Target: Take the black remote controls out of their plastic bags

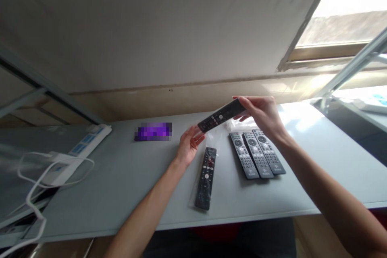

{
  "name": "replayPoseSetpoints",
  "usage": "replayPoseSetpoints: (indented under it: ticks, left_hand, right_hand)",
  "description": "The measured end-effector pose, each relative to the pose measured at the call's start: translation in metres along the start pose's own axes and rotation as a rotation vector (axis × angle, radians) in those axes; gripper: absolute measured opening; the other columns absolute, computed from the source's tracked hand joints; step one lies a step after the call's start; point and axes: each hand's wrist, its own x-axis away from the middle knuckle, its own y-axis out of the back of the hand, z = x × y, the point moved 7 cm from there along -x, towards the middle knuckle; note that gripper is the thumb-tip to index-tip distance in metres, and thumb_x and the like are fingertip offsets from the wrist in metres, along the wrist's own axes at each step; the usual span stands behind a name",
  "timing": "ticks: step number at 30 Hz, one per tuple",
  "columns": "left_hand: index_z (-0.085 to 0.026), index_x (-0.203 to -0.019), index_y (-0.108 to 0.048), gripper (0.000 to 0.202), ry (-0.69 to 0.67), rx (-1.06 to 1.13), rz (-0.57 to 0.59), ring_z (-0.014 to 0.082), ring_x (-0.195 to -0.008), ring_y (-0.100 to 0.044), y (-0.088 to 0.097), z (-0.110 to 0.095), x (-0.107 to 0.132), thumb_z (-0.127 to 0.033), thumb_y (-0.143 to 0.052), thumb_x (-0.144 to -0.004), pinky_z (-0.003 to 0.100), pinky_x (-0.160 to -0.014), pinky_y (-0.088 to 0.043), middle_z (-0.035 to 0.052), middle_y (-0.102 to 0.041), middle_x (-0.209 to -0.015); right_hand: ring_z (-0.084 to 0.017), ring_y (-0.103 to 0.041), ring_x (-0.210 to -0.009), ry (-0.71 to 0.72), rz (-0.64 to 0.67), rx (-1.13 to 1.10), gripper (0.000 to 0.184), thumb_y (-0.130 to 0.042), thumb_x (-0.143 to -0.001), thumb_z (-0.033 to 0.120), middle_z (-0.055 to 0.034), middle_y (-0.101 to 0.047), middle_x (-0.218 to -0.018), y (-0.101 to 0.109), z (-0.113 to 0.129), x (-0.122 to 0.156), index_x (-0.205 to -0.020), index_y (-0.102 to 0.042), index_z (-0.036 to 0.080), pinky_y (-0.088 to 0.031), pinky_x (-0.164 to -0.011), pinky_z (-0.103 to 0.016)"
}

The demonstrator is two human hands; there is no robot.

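A black remote control (222,115) is raised slantwise over the table between my two hands. My right hand (262,112) grips its upper right end, thumb on top and fingers underneath. At the lower left end, the fingers of my left hand (189,145) are curled against it. Below lies another black remote control (206,179) in a clear plastic bag (193,189). To its right, three dark remotes lie side by side, slightly overlapping: a left one (242,155), a middle one (258,155) and a right one (269,153), bare of any bag that I can see.
Clear plastic (242,123) lies behind the three remotes. A blurred purple item (153,132) is near the wall. On the left are a white power strip (87,143) and a white cable (32,201). Metal frames flank the grey table (121,185); a window (347,16) is at right.
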Motion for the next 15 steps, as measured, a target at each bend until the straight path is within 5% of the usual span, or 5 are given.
replayPoseSetpoints:
  ticks: [9,12,15]
  left_hand:
    - [-0.014,-0.099,-0.074,0.035,0.066,0.033,0.029,0.0195,-0.082,-0.083,-0.007,-0.002,0.003,-0.031,-0.096,-0.079,0.018,-0.061,-0.064,0.0057,-0.084,-0.097]
    - [-0.014,-0.099,-0.072,0.040,0.076,-0.036,0.044,0.0186,-0.074,-0.082,-0.005,-0.001,0.003,-0.030,-0.099,-0.075,0.017,-0.054,-0.061,0.0048,-0.083,-0.091]
    - [-0.014,-0.096,-0.069,0.041,0.055,-0.047,-0.009,0.0170,-0.070,-0.081,0.001,-0.002,0.001,-0.030,-0.100,-0.073,0.016,-0.056,-0.061,0.0044,-0.081,-0.087]
  right_hand:
    - [-0.015,-0.072,-0.060,0.292,0.005,0.301,0.042,-0.074,-0.098,0.057,-0.0053,-0.080,-0.078,-0.007,0.076,-0.032,-0.088,-0.082,0.016,-0.054,-0.048,-0.026]
    - [-0.014,-0.070,-0.058,0.306,-0.173,0.307,0.038,-0.073,-0.100,0.052,-0.0073,-0.079,-0.078,0.031,0.080,-0.035,-0.093,-0.081,0.016,-0.046,-0.045,-0.026]
    - [-0.015,-0.071,-0.064,0.321,-0.420,0.264,0.034,-0.067,-0.104,0.051,-0.0105,-0.079,-0.088,0.089,0.049,-0.031,-0.103,-0.080,0.020,-0.042,-0.045,-0.029]
